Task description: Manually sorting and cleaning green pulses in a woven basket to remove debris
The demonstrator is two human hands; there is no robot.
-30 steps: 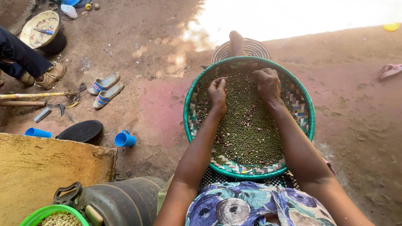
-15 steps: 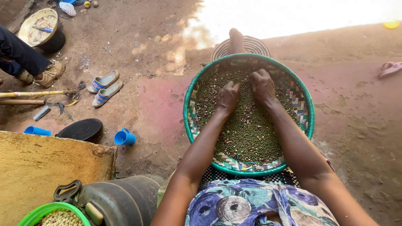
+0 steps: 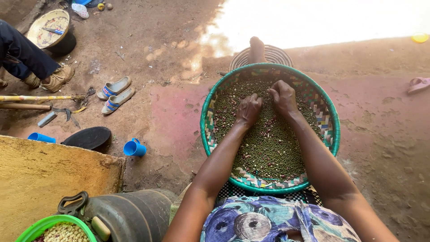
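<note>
From my feed, L to R: far left another person's leg (image 3: 27, 56) in dark trousers + tan shoe, round pan (image 3: 48, 29) just beyond it. Sticks (image 3: 36, 101) on the dirt floor, pair of blue-white sandals (image 3: 115, 93) near them. Lower: small blue cup (image 3: 41, 137), black flat lid (image 3: 87, 137), blue mug (image 3: 134, 148) lying well apart from the basket. Bottom left: green bowl (image 3: 53, 228) w/ pale grains, dark jerrycan (image 3: 127, 215) on its side beside it. Centre: green-rimmed woven basket (image 3: 333, 134) on the wearer's lap, full of small green beans (image 3: 268, 152) w/ some reddish ones mixed in. Left hand (image 3: 248, 110) knuckles up, fingers curled down into the beans, grip looks half closed; can't tell if anything's pinched in it. Right hand (image 3: 283, 96) just beside it, nearly touching, fingers also bent into the beans, same story, grip contents not visible. Foot (image 3: 256, 49) past the far rim, resting on a second woven tray (image 3: 277, 56). Far right: pink sandal (image 3: 419, 84), yellow disc (image 3: 420, 38) at sunlit edge.
</note>
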